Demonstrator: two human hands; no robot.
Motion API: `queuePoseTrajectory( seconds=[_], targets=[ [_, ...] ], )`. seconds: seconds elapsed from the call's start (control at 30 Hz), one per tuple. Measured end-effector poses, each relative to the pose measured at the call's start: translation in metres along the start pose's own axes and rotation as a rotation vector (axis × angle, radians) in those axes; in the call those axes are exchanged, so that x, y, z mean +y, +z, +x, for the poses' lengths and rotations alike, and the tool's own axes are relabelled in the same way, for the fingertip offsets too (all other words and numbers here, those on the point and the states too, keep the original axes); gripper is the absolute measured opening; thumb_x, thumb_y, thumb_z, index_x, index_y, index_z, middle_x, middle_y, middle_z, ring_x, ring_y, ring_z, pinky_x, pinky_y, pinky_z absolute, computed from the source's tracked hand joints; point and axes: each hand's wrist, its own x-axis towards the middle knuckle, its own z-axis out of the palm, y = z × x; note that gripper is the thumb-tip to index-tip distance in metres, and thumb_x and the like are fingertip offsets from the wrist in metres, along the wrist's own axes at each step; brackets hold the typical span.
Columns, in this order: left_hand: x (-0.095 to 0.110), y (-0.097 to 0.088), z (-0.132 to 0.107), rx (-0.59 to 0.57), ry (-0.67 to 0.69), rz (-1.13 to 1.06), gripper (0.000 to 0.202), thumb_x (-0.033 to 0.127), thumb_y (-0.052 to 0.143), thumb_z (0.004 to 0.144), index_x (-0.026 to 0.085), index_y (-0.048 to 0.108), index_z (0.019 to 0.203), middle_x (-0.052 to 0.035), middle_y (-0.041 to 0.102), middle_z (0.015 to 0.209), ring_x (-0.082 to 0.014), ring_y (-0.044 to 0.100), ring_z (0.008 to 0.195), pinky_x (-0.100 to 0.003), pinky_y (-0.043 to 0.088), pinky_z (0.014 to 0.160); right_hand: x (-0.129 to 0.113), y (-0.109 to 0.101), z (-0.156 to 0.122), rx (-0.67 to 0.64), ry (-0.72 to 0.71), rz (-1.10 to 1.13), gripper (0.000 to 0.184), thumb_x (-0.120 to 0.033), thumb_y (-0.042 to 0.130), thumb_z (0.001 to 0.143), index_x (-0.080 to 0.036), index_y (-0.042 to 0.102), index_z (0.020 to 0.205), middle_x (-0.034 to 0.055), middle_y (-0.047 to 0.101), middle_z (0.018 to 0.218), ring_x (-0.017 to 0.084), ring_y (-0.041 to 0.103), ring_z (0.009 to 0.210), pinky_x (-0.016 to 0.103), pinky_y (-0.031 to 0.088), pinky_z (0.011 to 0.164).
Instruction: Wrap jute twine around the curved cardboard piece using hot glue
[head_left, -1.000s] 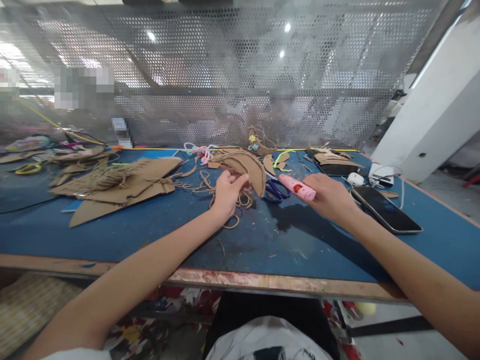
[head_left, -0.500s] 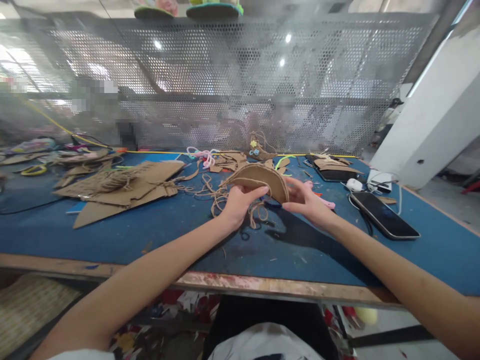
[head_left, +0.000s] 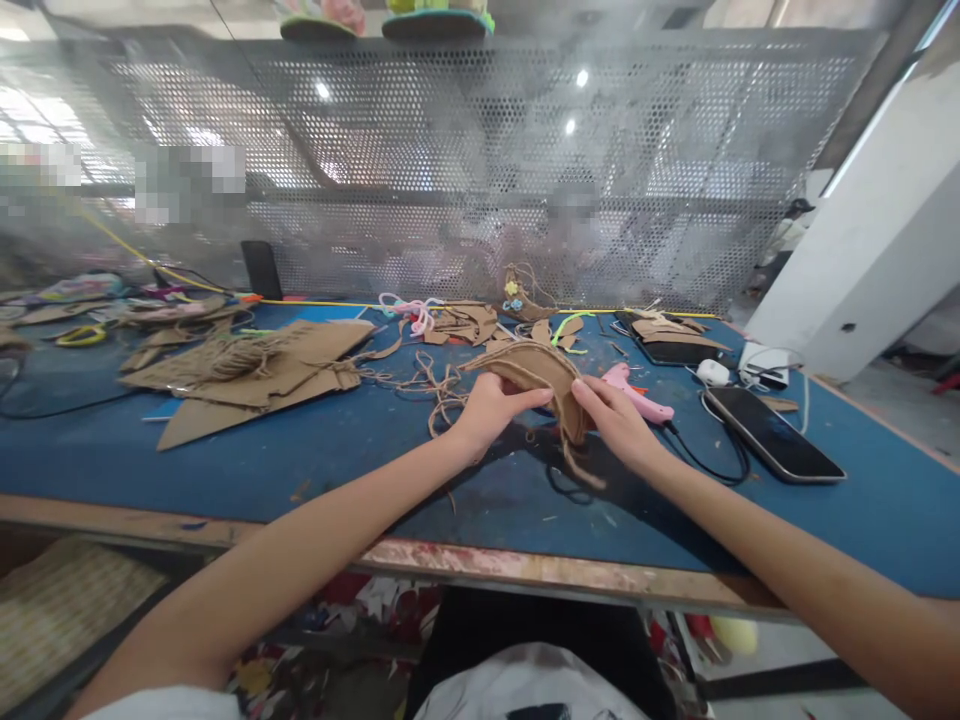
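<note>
Between my two hands is a curved, crescent-like cardboard piece (head_left: 564, 384) edged with twine. My left hand (head_left: 491, 408) pinches its left part, thumb along the inner curve. On the other end, my right hand (head_left: 611, 415) is closed with the thumb on top; its other fingers are partly hidden behind the cardboard. A loose end of twine (head_left: 581, 468) hangs from the piece over the table. Behind the right hand lies a pink glue gun (head_left: 637, 395) with a black cable. Loose twine (head_left: 442, 395) is tangled left of the piece.
Cardboard sheets (head_left: 300, 365) with a twine bundle (head_left: 244, 357) lie left. A phone (head_left: 776, 432), white charger (head_left: 712, 372) and black tray (head_left: 675, 345) are right. Cardboard scraps (head_left: 461, 324), pipe cleaners (head_left: 412, 312) and a decorated crescent (head_left: 525, 300) sit by the mesh screen (head_left: 450, 180).
The cardboard piece has tilted and turned, its right end now lower. The right thumb has moved onto its face. A twine end now hangs in front, and more of the glue gun shows.
</note>
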Motion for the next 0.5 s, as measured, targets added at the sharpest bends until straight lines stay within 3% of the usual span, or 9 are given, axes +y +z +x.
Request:
queuePoseTrajectory(
  seconds=[0.1,0.23,0.37,0.5],
  targets=[
    [0.0018,-0.0040,0.0019,-0.024,-0.003,0.033,0.043,0.030,0.084,0.057,0.013,0.066,0.093,-0.0095,0.075,0.096,-0.0240,0.069,0.090,-0.037,0.053,0.085,0.0028,-0.0038,0.0014,0.013,0.037,0.026,0.041,-0.059,0.067,0.072,-0.020,0.059,0.072,-0.0027,0.051,0.065,0.012,0.046,0.059,0.025,0.040,0.053],
    [0.0039,-0.0083,0.0039,-0.015,0.046,-0.034,0.046,0.037,0.079,0.065,0.015,0.065,0.103,-0.0101,0.073,0.106,-0.0253,0.067,0.099,-0.033,0.054,0.081,0.0032,-0.0039,-0.0014,0.034,0.136,0.217,0.038,-0.055,0.071,0.070,-0.019,0.059,0.072,-0.0049,0.047,0.058,0.009,0.043,0.050,0.022,0.032,0.045],
    [0.0052,-0.0092,0.0016,-0.073,0.008,-0.109,0.042,0.042,0.073,0.071,0.016,0.066,0.104,-0.0096,0.073,0.106,-0.0250,0.070,0.089,-0.034,0.058,0.073,0.0021,-0.0023,-0.0041,-0.010,0.131,0.261,0.036,-0.052,0.073,0.071,-0.019,0.058,0.069,-0.0053,0.049,0.055,0.009,0.048,0.049,0.022,0.034,0.046],
    [0.0075,-0.0066,-0.0021,-0.100,-0.065,-0.080,0.042,0.037,0.078,0.066,0.015,0.067,0.100,-0.0084,0.074,0.098,-0.0248,0.071,0.086,-0.032,0.059,0.068,0.0021,-0.0028,-0.0027,-0.003,0.102,0.254,0.034,-0.051,0.074,0.070,-0.019,0.061,0.070,-0.0059,0.049,0.054,0.008,0.046,0.048,0.022,0.036,0.047]
  ],
)
